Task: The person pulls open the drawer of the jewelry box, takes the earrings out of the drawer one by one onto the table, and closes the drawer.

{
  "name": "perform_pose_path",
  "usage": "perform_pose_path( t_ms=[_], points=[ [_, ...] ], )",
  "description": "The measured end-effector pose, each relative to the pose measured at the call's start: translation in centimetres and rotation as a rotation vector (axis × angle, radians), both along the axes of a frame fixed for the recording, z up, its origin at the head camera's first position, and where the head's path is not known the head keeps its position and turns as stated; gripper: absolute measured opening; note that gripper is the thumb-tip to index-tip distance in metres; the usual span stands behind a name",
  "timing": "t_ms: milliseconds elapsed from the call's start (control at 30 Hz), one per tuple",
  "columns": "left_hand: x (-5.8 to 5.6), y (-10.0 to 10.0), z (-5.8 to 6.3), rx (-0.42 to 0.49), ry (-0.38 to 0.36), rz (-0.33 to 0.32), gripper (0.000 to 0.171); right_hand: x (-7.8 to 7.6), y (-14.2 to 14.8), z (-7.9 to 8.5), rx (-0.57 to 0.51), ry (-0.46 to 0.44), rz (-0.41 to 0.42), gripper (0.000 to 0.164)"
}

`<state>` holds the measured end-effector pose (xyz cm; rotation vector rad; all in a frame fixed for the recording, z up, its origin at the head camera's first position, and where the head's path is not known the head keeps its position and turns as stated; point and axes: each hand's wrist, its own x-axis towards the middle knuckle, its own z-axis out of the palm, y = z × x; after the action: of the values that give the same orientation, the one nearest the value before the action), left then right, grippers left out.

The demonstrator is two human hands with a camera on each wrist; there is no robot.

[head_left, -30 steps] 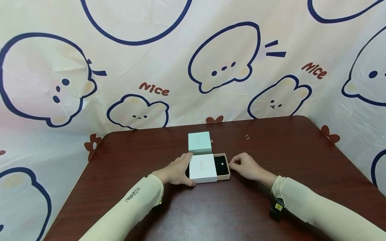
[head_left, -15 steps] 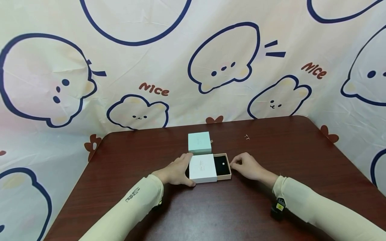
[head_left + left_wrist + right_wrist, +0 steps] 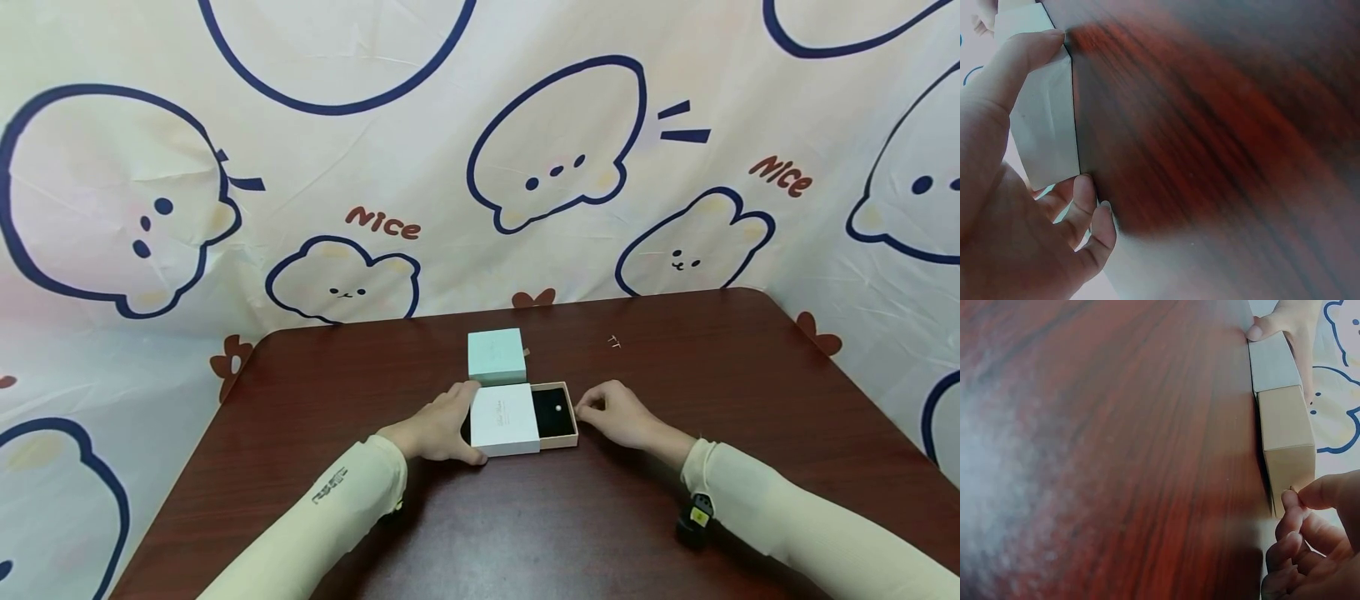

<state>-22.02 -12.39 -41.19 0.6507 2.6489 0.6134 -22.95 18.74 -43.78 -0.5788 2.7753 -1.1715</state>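
A white jewelry box sleeve lies on the table, with its tan drawer partly out on the right. The drawer holds a black pad with a small pearl-like stud on it. My left hand grips the sleeve from the left, thumb on the near side and fingers on the far side. At the drawer's right end, my right hand pinches a small pull tab between thumb and index finger; the fingertips mostly hide it. In the right wrist view the remaining fingers are curled.
Directly behind the white sleeve stands a mint-green box with a small brown tab on its right side. Tiny metallic pieces lie farther back to the right. The dark wooden table meets a patterned cloth at its back edge.
The drawer has slid slightly farther right out of the white sleeve, the right hand moving with it. The left hand and sleeve have stayed in place.
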Motion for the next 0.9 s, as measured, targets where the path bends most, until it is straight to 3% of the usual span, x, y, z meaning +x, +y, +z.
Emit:
perform_pose_path(
  t_ms=[900],
  points=[
    [-0.01, -0.01, -0.14, 0.001, 0.020, 0.001, 0.111, 0.00, 0.55, -0.21, -0.003, 0.008, -0.008, 0.018]
  ],
)
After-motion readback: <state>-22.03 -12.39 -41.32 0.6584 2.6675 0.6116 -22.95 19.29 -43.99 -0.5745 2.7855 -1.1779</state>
